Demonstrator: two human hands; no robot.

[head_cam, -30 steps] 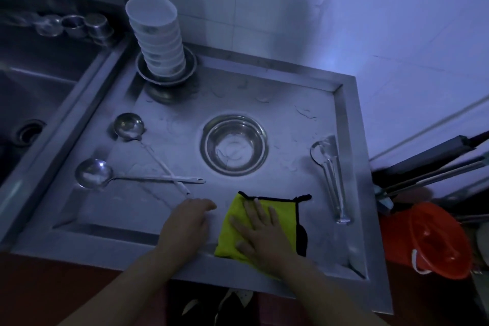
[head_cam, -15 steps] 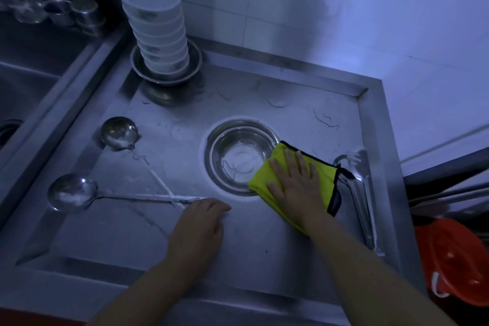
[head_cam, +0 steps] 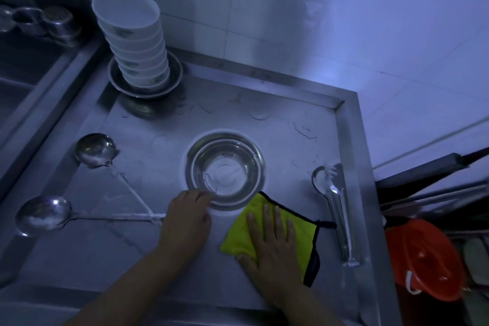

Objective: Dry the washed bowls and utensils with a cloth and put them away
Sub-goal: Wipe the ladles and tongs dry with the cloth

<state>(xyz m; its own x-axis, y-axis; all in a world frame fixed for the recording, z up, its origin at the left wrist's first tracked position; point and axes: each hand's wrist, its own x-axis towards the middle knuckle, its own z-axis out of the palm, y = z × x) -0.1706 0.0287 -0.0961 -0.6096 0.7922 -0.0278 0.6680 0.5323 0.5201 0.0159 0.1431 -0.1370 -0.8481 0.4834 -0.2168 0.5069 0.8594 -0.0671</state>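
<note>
A steel bowl [head_cam: 225,169] sits upright in the middle of the wet steel counter [head_cam: 291,124]. My left hand [head_cam: 185,222] has curled fingers, and its fingertips touch the bowl's near rim; I cannot make out a grip. My right hand [head_cam: 272,243] presses flat, fingers spread, on a yellow cloth [head_cam: 238,235] with black trim, just right of and nearer than the bowl. A tall stack of white bowls [head_cam: 132,40] stands on a steel plate [head_cam: 174,82] at the back left. Two ladles [head_cam: 95,149] [head_cam: 42,216] lie on the left with crossed handles. Clear tongs [head_cam: 334,198] lie on the right.
A sink basin [head_cam: 23,82] lies to the left, with small metal cups [head_cam: 58,21] on its back ledge. An orange bucket [head_cam: 428,259] and dark poles [head_cam: 423,169] stand off the counter's right edge. A tiled wall [head_cam: 344,34] rises behind.
My right hand slid the cloth back toward me, away from the tongs. My left hand moved forward from the ladle handles to the bowl's near rim.
</note>
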